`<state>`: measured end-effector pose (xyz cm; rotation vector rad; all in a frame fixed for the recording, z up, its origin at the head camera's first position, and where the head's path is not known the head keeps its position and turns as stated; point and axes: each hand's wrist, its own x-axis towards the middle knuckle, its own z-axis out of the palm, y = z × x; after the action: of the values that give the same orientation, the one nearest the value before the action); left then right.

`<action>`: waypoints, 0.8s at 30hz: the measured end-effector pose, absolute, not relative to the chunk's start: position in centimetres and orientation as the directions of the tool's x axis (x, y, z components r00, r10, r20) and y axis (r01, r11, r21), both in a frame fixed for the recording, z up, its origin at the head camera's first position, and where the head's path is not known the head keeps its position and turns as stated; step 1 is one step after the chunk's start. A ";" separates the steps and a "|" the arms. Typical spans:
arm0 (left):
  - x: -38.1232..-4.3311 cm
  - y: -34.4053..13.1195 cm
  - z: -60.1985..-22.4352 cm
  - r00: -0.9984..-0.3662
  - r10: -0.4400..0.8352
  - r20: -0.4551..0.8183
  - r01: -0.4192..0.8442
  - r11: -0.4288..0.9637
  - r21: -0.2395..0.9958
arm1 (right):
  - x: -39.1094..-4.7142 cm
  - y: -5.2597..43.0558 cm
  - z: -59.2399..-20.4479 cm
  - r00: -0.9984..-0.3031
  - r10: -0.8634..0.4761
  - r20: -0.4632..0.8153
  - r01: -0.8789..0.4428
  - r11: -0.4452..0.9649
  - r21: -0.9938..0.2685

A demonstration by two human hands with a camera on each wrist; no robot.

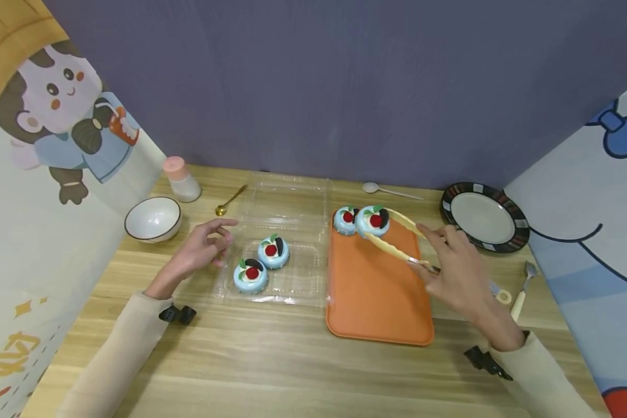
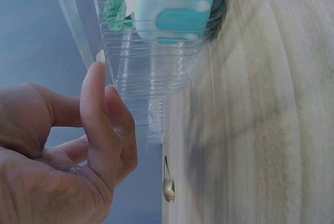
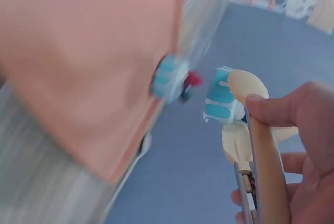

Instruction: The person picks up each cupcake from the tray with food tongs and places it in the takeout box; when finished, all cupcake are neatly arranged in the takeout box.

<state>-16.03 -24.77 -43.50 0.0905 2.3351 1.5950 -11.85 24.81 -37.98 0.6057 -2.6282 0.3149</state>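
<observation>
My right hand (image 1: 457, 273) holds a pair of tongs (image 1: 389, 248) with cream-coloured tips, thumb along one arm of it. Between the tips is a small light-blue cake (image 3: 220, 96) topped with a red berry, green leaf and dark cookie. In the right wrist view it hangs clear of the orange tray (image 1: 378, 290). A similar cake (image 1: 344, 222) sits at the tray's far left corner. Two more cakes (image 1: 250, 277) (image 1: 273, 252) stand in the clear plastic container (image 1: 298, 293). My left hand (image 1: 201, 247) is at the container's left side, fingers loosely bent, one fingertip right at its rim.
To the left are a white bowl (image 1: 153, 220), a pink-capped shaker (image 1: 183, 181) and a small gold spoon (image 1: 230, 201). A white spoon (image 1: 392, 191) lies behind the tray. A dark-rimmed plate (image 1: 485, 216) and a fork-like utensil (image 1: 523, 291) are at the right.
</observation>
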 end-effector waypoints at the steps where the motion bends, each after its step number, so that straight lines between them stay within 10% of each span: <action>1: -16.0 -24.7 -43.5 -0.949 0.225 -0.220 -0.123 0.377 0.918 | -11.6 24.1 -37.7 -0.813 -0.383 0.439 -0.476 0.871 -0.121; 24: -16.2 -24.7 -43.2 -0.949 0.211 -0.236 -0.140 0.387 0.911 | -11.2 13.0 -37.8 -0.696 -0.710 0.103 -0.718 0.689 -0.101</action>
<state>-16.16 -24.65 -43.21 0.0618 2.3372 1.5814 -11.25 12.98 -37.81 1.1998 -2.8356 0.2057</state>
